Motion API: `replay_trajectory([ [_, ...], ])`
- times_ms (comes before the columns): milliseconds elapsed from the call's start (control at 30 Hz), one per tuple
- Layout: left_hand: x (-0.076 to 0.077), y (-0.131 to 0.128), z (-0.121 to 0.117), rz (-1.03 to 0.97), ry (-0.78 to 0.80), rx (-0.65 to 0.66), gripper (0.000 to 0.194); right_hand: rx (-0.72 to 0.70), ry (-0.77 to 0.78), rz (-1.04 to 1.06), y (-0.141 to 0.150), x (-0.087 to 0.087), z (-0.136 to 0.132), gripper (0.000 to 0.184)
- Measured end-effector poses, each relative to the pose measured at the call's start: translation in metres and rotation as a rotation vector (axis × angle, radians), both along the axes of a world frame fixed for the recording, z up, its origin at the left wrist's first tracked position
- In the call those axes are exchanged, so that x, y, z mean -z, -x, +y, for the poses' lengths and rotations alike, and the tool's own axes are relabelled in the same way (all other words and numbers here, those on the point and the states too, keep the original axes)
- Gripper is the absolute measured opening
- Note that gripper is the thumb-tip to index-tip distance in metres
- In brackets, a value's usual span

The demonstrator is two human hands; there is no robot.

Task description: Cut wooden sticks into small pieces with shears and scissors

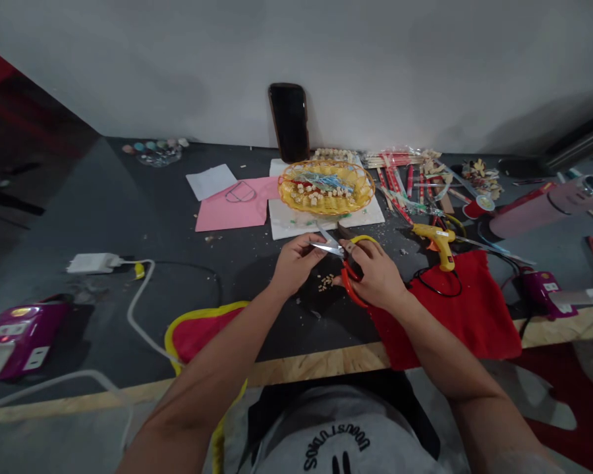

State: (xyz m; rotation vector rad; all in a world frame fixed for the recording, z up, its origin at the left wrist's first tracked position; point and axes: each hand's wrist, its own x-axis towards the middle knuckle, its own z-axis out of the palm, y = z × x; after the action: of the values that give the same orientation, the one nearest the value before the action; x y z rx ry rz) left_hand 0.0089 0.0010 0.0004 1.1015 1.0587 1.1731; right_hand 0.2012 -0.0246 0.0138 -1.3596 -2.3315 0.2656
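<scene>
My right hand [378, 273] is closed on the red handles of a pair of scissors [329, 248], whose blades are parted and point left. At the blade tips, my left hand [296, 263] is pinched shut; whatever its fingers hold is too small to make out. Just behind the scissors shows a yellow-handled tool [366, 239] with dark jaws, partly hidden by my right hand. Below the blades lies a small heap of pale cut bits [325, 283] on the dark table. Beyond my hands, a yellow woven basket [289, 197] holds pale little pieces and bluish strands.
A phone [290, 122] leans against the wall. Pink paper [232, 214] lies left of the basket. A yellow glue gun [439, 245], red cloth [469, 303], thread spool [478, 207] and pink bottle [538, 210] are on the right. A white charger [93, 263] lies left.
</scene>
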Motion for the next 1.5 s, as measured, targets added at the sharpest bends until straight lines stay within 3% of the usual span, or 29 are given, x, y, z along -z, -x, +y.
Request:
replay_trajectory([
  [167, -0.002, 0.001, -0.001, -0.022, -0.017, 0.014, 0.035, -0.025, 0.017, -0.005, 0.000, -0.002, -0.002, 0.062],
  [433, -0.001, 0.006, -0.003, 0.175, -0.113, -0.014, 0.016, 0.036, -0.004, -0.135, 0.004, -0.007, -0.006, 0.068],
  [567, 0.001, 0.006, -0.004, 0.205, -0.140, -0.030, 0.014, 0.042, -0.016, -0.148, 0.005, -0.006, -0.008, 0.063],
  [933, 0.003, 0.003, -0.004, 0.203, -0.083, -0.047, 0.018, 0.088, -0.035, -0.138, 0.001, -0.006, -0.008, 0.056],
  [1267, -0.008, 0.010, -0.001, 0.172, -0.039, 0.091, 0.011, -0.008, -0.056, -0.113, -0.002, -0.005, -0.002, 0.061],
  [1500, -0.005, 0.005, -0.003, 0.104, -0.003, 0.080, 0.017, 0.027, -0.031, -0.122, -0.001, -0.006, -0.008, 0.053],
])
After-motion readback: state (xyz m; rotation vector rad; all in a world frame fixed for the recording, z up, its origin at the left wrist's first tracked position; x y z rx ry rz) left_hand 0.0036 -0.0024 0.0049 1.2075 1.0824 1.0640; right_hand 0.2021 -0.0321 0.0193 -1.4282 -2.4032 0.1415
